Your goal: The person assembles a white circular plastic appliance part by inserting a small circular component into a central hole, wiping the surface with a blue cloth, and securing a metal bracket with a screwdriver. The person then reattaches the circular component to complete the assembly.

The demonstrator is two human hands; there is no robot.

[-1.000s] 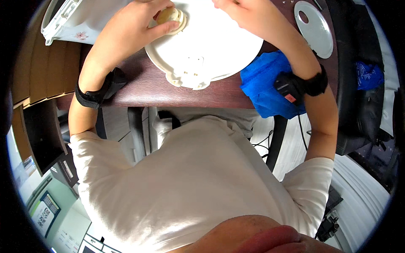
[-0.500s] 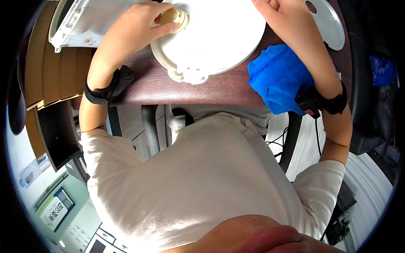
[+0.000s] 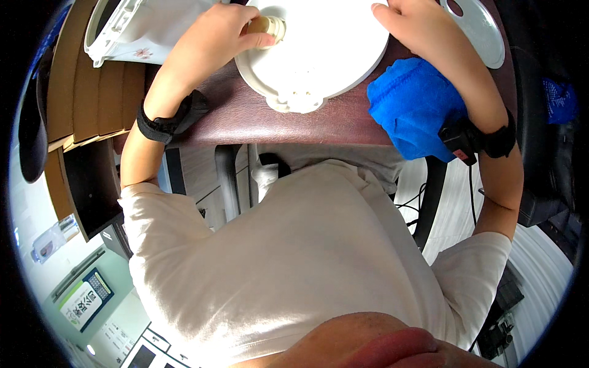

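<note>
A white round plastic lid-like disc, with small moulded tabs on its near rim, lies on the dark red-brown table top. My left hand is closed around a short, round, cream-coloured piece with a ringed edge, over the left side of the disc. My right hand is at the disc's far right rim, fingers curled and thumb tip over the edge; the picture's top edge cuts off part of it. Under my right forearm lies a crumpled blue cloth.
A white housing with a flower print stands at the far left. At the far right lies a flat pale cover with a hole. Brown cardboard boxes are stacked left of the table. A black cable hangs from my right wrist strap.
The whole view has shifted slightly, so table and hands appear a little further right. My left hand still holds the cream piece. More of my right thumb shows at the rim.
</note>
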